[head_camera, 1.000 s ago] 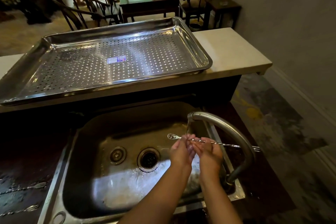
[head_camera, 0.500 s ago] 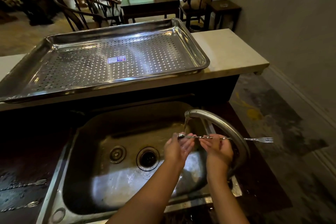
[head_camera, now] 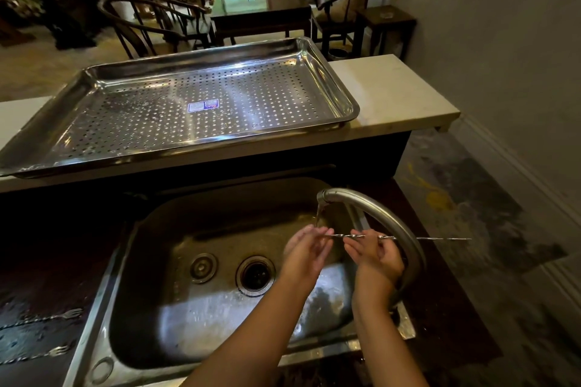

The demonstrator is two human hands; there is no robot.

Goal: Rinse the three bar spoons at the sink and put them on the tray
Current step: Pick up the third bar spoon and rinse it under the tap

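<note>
Spoon (head_camera: 361, 236): level under the tap (head_camera: 371, 210), bowl end in the stream, fork end jutting right past the spout. My left hand (head_camera: 306, 253) cups the bowl end, fingers loosely together; whether they pinch it I cannot tell. My right hand (head_camera: 375, 253) pinches the twisted shaft.

Two more spoons (head_camera: 41, 320) lie on the wet counter, left of the sink (head_camera: 103, 308).

Tray (head_camera: 339, 85): behind the sink, bare.

Method, my judgement: I'd roll the shaft, rub the bowl, then rinse the fork end.
</note>
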